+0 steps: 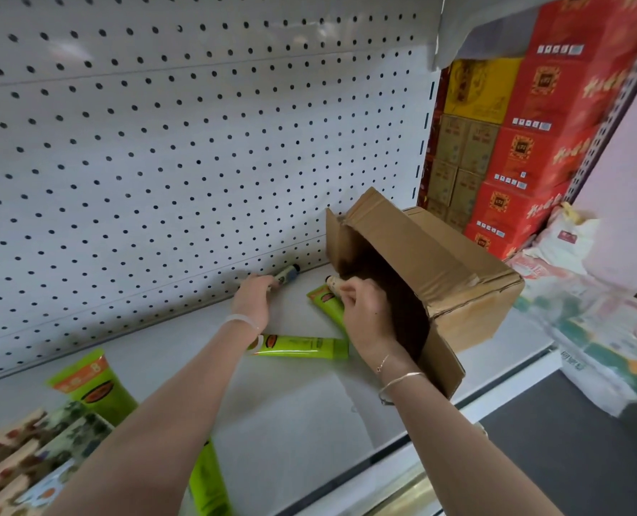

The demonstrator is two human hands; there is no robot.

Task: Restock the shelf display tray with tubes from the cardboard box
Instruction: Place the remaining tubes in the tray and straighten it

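The box [439,262] lies on its side on the shelf [309,404], mouth toward the person, so tubes can be drawn straight out. The right hand [365,314] is at that mouth, fingers pinched on a small pale tube [332,281]. The left hand [253,299] reaches to the pegboard [160,162], fingers curled on a dark tube [288,273] (probably a stray). Two green tubes [302,346] lie loose between the hands, not yet arranged.

Shop aisle: white pegboard shelving [197,162], stacked red cartons [533,150] alongside.
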